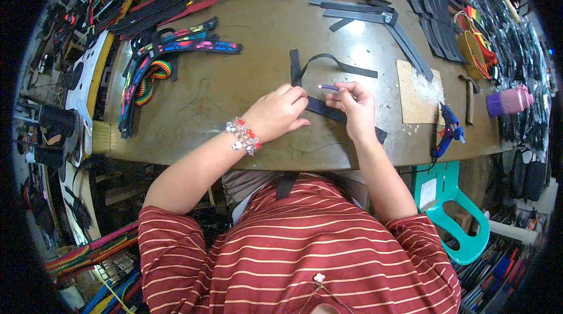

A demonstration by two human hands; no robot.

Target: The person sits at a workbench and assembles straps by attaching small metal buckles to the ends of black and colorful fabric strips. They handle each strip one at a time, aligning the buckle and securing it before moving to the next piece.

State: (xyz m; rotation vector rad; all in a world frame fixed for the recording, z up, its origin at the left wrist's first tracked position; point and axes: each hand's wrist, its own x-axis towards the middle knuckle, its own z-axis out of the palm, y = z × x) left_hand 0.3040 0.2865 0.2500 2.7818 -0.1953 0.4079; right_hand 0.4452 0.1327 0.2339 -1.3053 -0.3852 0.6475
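Observation:
My left hand (pixel 280 113) rests on a black webbing strap (pixel 328 111) on the brown worktable (pixel 234 91), fingers curled and pressing it down. My right hand (pixel 352 106) holds a small purple lighter (pixel 328 87) at the strap, right beside the left fingers. The strap runs from the table's near edge up past both hands, then loops away as a thinner black band (pixel 343 66). A beaded bracelet (pixel 243 135) sits on my left wrist.
Colourful woven straps (pixel 170 50) lie at the left of the table, black straps (pixel 375 18) at the back. A cardboard piece (pixel 416 94), a blue glue gun (pixel 450 129), a hammer (pixel 469 94) and a purple bottle (pixel 509 101) sit to the right. A teal plastic stool (pixel 457 208) stands below.

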